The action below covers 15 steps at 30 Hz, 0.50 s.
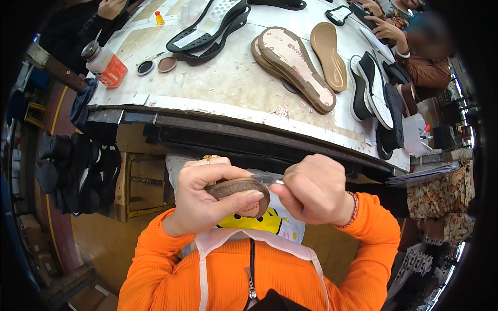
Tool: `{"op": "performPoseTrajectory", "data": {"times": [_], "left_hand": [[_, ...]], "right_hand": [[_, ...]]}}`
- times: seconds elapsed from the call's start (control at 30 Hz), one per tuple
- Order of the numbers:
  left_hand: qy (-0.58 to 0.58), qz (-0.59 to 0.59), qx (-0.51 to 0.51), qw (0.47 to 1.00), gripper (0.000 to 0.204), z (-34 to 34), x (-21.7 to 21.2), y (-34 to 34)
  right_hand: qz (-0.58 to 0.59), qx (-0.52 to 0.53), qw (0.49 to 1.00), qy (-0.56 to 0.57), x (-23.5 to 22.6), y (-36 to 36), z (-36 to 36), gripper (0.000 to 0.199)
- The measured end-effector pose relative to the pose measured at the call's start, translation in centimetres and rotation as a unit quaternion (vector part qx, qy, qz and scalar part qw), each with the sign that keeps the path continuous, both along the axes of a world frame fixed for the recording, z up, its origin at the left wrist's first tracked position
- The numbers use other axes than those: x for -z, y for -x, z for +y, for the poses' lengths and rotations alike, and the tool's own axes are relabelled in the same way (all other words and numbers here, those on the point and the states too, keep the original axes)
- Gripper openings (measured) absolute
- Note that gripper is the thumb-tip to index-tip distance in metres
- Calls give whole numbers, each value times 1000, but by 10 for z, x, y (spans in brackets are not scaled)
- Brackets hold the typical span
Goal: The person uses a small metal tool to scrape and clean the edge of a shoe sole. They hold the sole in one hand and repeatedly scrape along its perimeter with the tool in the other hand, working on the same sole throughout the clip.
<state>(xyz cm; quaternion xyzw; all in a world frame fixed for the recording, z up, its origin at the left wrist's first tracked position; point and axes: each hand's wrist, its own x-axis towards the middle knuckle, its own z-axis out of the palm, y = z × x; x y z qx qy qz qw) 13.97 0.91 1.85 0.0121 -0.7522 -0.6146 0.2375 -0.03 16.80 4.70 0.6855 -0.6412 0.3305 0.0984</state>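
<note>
Insole (236, 186), brown-edged, above the lap, clasped by the curled left hand (204, 191), right hand (317, 187) fisted round a slim implement (280, 182) beside it; work apparently underway, amount remaining indeterminable.

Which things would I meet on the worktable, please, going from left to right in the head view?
Jar with orange label, small black disc, small brown disc, black wedge soles, stacked printed insoles, plain tan insole, black-and-white soles.

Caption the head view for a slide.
At a worktable bearing wedge soles, the left hand grips a brown-edged insole; the right hand holds a slim tool beside it.
</note>
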Motion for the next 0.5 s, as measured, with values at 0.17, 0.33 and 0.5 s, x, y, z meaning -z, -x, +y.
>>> {"op": "performPoseTrajectory", "data": {"times": [0.17,0.33,0.5], "left_hand": [[27,-1,3,1000,20,0,-2,-3],[69,27,4,997,21,-1,-2,-2],[80,40,13,996,24,1,0,-2]], "right_hand": [[-319,10,928,-193,-22,7,8,23],[-469,-71,802,-362,-36,12,7,39],[-483,-75,775,-401,-40,12,4,44]]}}
